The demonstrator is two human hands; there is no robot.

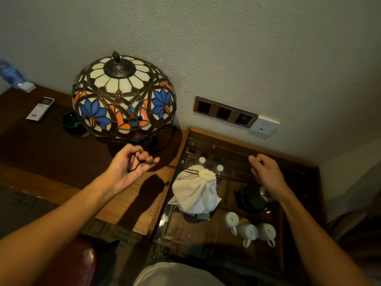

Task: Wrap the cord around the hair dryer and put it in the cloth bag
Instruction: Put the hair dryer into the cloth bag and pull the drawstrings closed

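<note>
A: Hands status? Left hand (134, 164) pinches a dark drawstring (190, 171); right hand (266, 170) is curled, contents unclear.

B: Cloth bag (195, 190) location?

A: Frame center, on the glass surface (231, 162), mouth cinched. Dryer presumably inside; task near complete.

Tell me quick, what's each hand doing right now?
Left hand: fingers closed on a dark drawstring.
Right hand: fingers curled, pulling the other drawstring, bag cinched.
</note>
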